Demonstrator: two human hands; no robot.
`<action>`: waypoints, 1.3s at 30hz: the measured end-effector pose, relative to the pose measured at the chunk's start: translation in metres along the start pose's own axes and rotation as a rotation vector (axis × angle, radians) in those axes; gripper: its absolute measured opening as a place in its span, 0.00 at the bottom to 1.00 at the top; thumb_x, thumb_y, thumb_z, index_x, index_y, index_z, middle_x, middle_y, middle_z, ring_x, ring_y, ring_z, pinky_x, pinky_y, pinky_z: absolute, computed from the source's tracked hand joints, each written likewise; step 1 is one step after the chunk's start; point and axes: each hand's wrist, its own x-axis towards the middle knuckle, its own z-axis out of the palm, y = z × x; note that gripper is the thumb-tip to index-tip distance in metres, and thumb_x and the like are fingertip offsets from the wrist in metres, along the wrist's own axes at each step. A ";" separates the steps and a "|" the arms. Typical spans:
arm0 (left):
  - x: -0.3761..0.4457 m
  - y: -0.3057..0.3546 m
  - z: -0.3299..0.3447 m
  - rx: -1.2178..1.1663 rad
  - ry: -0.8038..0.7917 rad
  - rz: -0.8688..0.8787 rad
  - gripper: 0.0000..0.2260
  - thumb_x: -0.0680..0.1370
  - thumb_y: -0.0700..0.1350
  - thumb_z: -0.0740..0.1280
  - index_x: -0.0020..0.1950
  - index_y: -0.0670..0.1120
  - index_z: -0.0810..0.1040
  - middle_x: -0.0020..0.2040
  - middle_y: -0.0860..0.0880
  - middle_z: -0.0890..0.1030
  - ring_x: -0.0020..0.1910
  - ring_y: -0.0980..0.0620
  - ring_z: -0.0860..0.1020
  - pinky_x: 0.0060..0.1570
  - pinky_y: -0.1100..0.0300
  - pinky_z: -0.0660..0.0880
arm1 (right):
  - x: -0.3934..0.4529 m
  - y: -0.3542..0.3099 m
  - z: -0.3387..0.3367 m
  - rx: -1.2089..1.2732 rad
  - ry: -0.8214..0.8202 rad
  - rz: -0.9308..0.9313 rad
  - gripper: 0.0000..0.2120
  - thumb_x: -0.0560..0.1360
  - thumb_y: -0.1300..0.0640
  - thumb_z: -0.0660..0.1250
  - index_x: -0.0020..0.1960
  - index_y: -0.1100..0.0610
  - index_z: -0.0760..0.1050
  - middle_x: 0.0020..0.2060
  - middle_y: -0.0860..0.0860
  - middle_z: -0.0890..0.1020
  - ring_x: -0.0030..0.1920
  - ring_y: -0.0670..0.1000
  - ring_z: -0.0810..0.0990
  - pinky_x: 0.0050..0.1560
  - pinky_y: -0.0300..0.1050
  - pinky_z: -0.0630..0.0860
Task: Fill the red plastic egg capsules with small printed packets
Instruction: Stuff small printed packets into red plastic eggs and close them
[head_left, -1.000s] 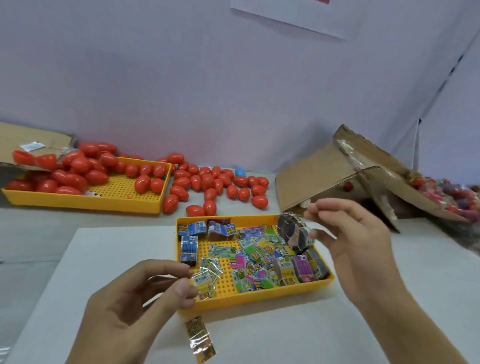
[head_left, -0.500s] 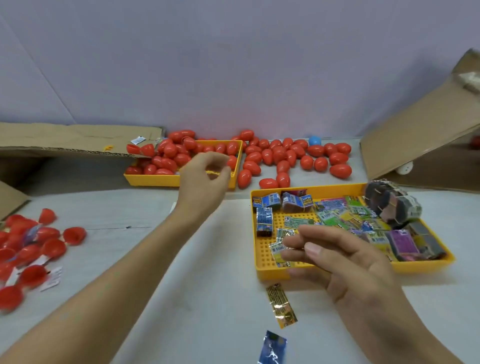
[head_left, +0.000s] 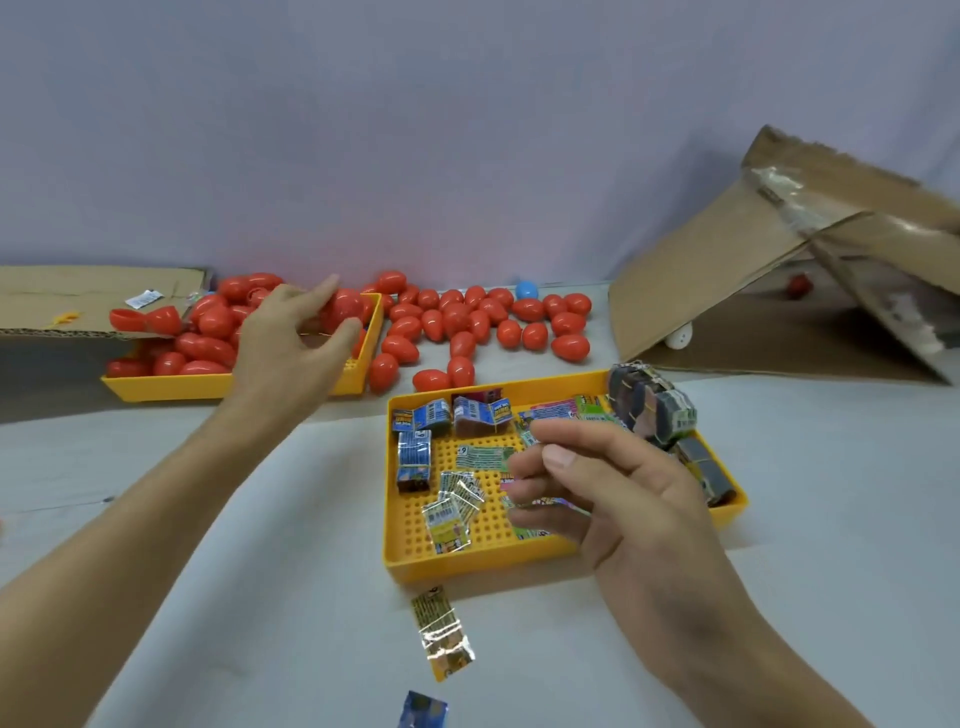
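Observation:
Red egg capsules (head_left: 202, 345) fill a yellow tray (head_left: 218, 387) at the back left, and more red eggs (head_left: 467, 322) lie loose on the table beside it. My left hand (head_left: 296, 338) reaches over this tray, its fingers spread around one red egg (head_left: 345, 306) without closing on it. Nearer, another yellow tray (head_left: 467, 566) contains small printed packets (head_left: 449, 512). My right hand (head_left: 597, 493) hovers above that tray with curled fingers and the thumb laid on the index finger. Whether it pinches a packet is hidden.
One gold packet (head_left: 441, 631) and one blue packet (head_left: 423, 712) lie on the table in front of the packet tray. A rubber-banded bundle (head_left: 654, 410) sits at the tray's back right. Cardboard boxes stand at the left (head_left: 78, 296) and right (head_left: 753, 291). A blue egg (head_left: 525, 289) lies among the red ones.
My left hand left the packet tray, stretched out to the egg tray and opened its fingers over an egg. My right hand came down over the packet tray. My view swung left.

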 end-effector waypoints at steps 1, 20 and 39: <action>-0.015 0.013 -0.005 -0.131 -0.075 -0.002 0.24 0.78 0.42 0.71 0.73 0.44 0.72 0.55 0.46 0.78 0.53 0.50 0.81 0.54 0.63 0.76 | 0.000 -0.001 0.000 -0.009 0.008 -0.001 0.07 0.69 0.62 0.73 0.46 0.60 0.84 0.40 0.61 0.84 0.38 0.54 0.84 0.36 0.43 0.80; -0.170 0.067 -0.035 -0.819 -0.320 -0.088 0.17 0.66 0.46 0.77 0.55 0.53 0.85 0.50 0.45 0.84 0.46 0.42 0.83 0.44 0.57 0.81 | -0.017 0.004 0.014 -0.345 -0.241 0.221 0.16 0.69 0.45 0.72 0.38 0.59 0.81 0.32 0.61 0.82 0.24 0.53 0.79 0.19 0.37 0.69; -0.165 0.077 -0.040 -1.101 -0.401 -0.528 0.15 0.73 0.52 0.66 0.47 0.42 0.85 0.35 0.41 0.79 0.29 0.44 0.78 0.25 0.58 0.75 | -0.020 0.008 0.016 -0.419 -0.211 -0.019 0.13 0.66 0.56 0.76 0.50 0.52 0.84 0.43 0.55 0.87 0.40 0.58 0.86 0.27 0.43 0.78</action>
